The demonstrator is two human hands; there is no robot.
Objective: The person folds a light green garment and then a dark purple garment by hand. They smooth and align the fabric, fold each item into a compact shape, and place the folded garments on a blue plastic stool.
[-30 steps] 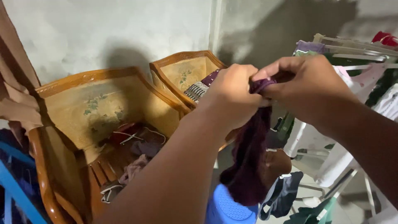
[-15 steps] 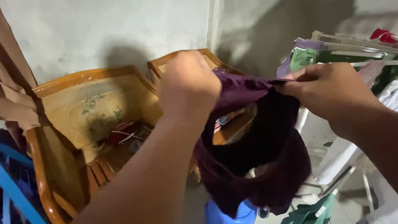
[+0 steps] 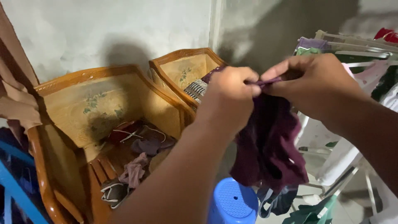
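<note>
Since half a second ago both hands came together, left hand (image 3: 230,97) and right hand (image 3: 315,85) pinching the purple garment (image 3: 267,153) at 12 o'clock; edges should meet evenly.

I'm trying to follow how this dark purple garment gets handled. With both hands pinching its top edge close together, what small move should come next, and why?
Probably draw the hands apart along the top edge. The left hand and right hand pinch the dark purple garment almost at one spot, so it hangs bunched and crumpled above the blue stool. Spreading the grip would likely open it flat.
</note>
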